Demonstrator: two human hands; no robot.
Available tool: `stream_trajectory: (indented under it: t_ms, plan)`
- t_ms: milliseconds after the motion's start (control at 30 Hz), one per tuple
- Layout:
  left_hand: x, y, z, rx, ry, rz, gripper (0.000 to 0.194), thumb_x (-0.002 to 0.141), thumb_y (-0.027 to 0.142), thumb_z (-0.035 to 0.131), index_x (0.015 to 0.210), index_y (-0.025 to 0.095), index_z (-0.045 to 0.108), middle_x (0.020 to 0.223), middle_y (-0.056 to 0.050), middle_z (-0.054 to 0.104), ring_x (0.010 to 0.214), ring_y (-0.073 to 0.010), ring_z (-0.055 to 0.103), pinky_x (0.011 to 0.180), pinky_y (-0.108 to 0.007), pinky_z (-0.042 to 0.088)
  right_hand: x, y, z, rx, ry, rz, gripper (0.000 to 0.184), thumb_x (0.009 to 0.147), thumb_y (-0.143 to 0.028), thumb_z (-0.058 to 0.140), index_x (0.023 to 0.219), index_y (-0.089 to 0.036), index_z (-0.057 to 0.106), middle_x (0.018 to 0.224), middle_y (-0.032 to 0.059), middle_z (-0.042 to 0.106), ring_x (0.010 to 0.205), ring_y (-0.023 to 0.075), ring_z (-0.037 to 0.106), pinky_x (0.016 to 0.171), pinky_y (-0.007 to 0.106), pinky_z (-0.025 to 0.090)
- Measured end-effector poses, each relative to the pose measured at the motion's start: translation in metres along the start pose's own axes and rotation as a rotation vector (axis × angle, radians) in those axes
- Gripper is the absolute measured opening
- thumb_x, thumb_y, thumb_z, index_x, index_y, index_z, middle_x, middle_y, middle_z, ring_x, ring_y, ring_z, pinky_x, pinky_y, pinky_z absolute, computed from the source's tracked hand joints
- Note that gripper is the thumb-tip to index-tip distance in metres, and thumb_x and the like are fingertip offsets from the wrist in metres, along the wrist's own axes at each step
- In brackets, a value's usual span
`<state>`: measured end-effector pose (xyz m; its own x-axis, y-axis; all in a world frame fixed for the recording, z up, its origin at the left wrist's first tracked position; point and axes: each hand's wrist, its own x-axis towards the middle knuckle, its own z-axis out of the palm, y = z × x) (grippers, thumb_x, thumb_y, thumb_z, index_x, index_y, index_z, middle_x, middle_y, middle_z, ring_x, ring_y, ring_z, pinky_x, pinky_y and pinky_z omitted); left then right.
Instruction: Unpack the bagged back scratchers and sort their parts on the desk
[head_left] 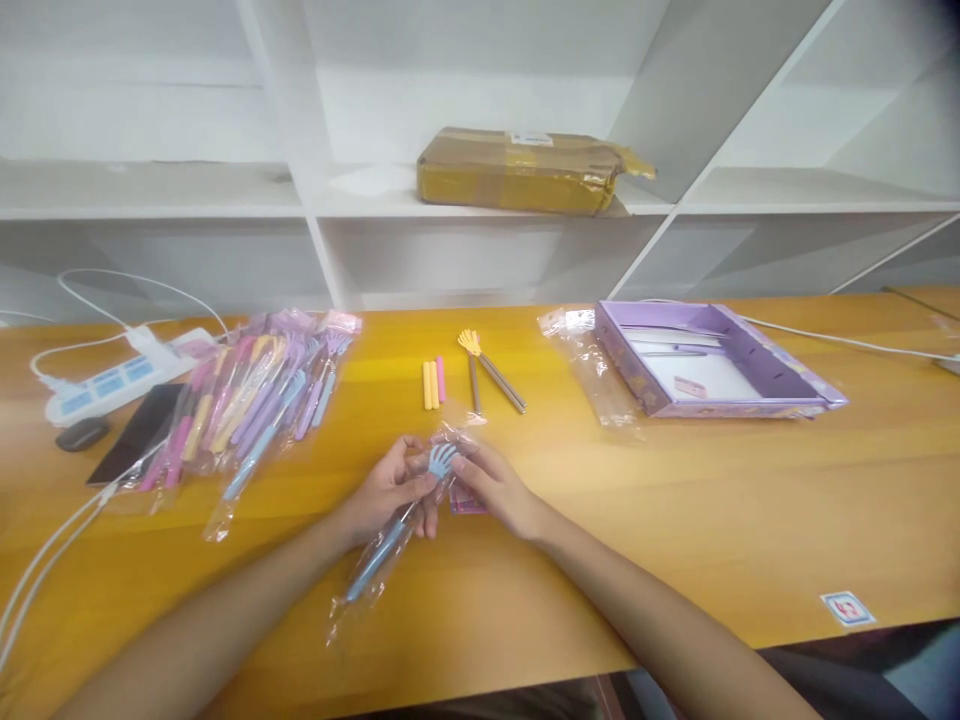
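A blue back scratcher (384,555) with a hand-shaped head lies slantwise in a clear plastic sleeve, its handle pointing down and left. Both my hands grip it near the head: my left hand (394,490) pinches from the left, my right hand (495,485) from the right. Beneath my right hand a pink card or packet (466,500) is partly hidden. Just beyond lie a yellow hand-shaped scratcher head (470,343) with metal rods (501,383), and yellow and pink handle pieces (430,385).
Bagged back scratchers (259,390) in several colours are piled at left, near a dark phone (142,435), a mouse (82,433) and a power strip (127,375) with white cables. At right stand a purple box (772,360) and plastic sleeves (600,375). A taped carton (517,175) sits on the shelf.
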<state>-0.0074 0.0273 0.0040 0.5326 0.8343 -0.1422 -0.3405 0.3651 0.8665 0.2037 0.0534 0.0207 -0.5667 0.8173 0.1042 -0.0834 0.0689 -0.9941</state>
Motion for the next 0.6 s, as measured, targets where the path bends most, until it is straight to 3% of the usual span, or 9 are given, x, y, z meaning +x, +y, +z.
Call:
stream_trajectory:
  t_ms: [100,167,267,500,600]
  plan:
    - [-0.002,-0.003,0.001,-0.010,-0.078,-0.067,0.051,0.097,0.047,0.079,0.127,0.025,0.043,0.091,-0.002,0.076,0.062,-0.0213,0.079,0.054,-0.026,0.059,0.000,-0.003,-0.002,-0.030,0.069,0.109,0.054,0.104,-0.073,0.052,0.092,-0.022,0.064,0.073,0.0001,0.064,0.067,0.0178,0.058,0.064,0.031,0.046]
    - [-0.002,-0.004,0.000,-0.024,-0.150,-0.093,0.054,0.097,0.049,0.078,0.132,0.021,0.047,0.094,-0.007,0.077,0.072,-0.0232,0.080,0.063,-0.029,0.061,0.001,-0.008,-0.010,-0.128,0.261,0.089,0.060,0.103,-0.075,0.052,0.075,-0.023,0.056,0.063,-0.0023,0.053,0.060,0.0153,0.048,0.058,0.029,0.040]
    - [0.001,-0.004,-0.002,-0.044,-0.207,-0.089,0.055,0.095,0.049,0.079,0.130,0.014,0.056,0.092,-0.010,0.077,0.080,-0.0217,0.078,0.073,-0.030,0.059,0.003,-0.015,-0.024,-0.213,0.618,-0.072,0.063,0.103,-0.076,0.051,0.068,-0.024,0.047,0.062,-0.0042,0.041,0.059,0.0137,0.038,0.056,0.028,0.034]
    - [0.001,-0.005,-0.005,-0.021,-0.265,-0.114,0.046,0.091,0.048,0.082,0.117,0.014,0.065,0.094,-0.011,0.077,0.079,-0.0212,0.075,0.078,-0.034,0.058,0.006,-0.030,-0.059,-0.116,0.795,-0.207,0.059,0.095,-0.081,0.058,0.079,-0.024,0.056,0.063,-0.0055,0.035,0.055,0.0133,0.030,0.050,0.028,0.028]
    - [0.000,-0.004,-0.004,0.022,-0.254,-0.105,0.048,0.090,0.049,0.082,0.118,0.014,0.066,0.093,-0.009,0.074,0.078,-0.0199,0.073,0.075,-0.032,0.055,0.007,-0.037,-0.073,-0.160,0.851,-0.261,0.054,0.098,-0.077,0.056,0.081,-0.026,0.053,0.065,-0.0047,0.033,0.055,0.0145,0.030,0.052,0.029,0.032]
